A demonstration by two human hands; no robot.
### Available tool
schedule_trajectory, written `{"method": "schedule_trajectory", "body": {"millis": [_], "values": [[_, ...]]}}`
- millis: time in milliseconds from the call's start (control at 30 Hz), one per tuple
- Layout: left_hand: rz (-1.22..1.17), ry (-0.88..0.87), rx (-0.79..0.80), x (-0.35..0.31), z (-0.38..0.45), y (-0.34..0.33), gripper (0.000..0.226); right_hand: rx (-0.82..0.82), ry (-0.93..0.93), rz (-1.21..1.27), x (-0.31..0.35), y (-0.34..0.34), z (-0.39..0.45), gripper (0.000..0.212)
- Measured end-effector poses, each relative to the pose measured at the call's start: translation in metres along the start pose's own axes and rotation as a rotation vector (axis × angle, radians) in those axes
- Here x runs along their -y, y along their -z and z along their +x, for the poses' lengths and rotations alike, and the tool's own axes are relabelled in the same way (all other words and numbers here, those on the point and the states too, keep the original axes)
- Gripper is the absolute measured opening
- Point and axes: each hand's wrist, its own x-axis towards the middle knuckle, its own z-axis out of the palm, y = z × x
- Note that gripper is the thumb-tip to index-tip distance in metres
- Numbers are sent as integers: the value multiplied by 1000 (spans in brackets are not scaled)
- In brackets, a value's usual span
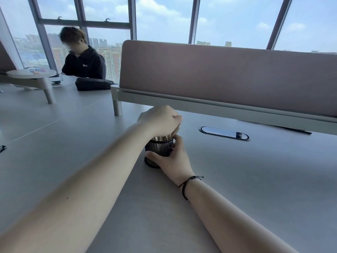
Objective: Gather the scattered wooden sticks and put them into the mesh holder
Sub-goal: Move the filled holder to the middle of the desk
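A black mesh holder (158,148) stands upright on the grey desk (255,170), in the middle of the view. A bundle of wooden sticks (164,137) rises out of its top. My left hand (160,119) is curled over the sticks from above and grips their upper ends, hiding most of them. My right hand (173,159) wraps around the holder's right side, thumb across its front and fingers behind it. No loose sticks show on the desk.
A pinkish divider panel (228,75) on a metal rail runs along the back of the desk. An oval cable port (224,133) lies right of the holder. A person in a black top (83,61) sits at the far left behind a black pouch (93,84).
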Motion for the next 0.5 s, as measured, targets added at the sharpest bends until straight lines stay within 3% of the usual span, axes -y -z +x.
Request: {"method": "schedule_trajectory", "body": {"millis": [100, 233, 267, 367, 433, 500], "values": [[-227, -15, -88, -1, -4, 2, 49, -80, 27, -46, 2, -6, 1, 74], [-968, 131, -469, 23, -17, -1, 59, -87, 44, -52, -3, -3, 4, 72], [-1103, 213, -488, 35, -21, -9, 59, -64, 42, -49, -5, 0, 4, 72], [-1313, 408, -258, 74, -33, -47, 63, 90, 32, 9, -17, 17, 11, 73], [-1417, 389, -79, 89, -39, -61, 68, 212, 59, 16, -25, 32, 13, 67], [-1508, 294, -5, 87, -44, -62, 66, 225, 82, -5, -30, 42, 11, 66]]}}
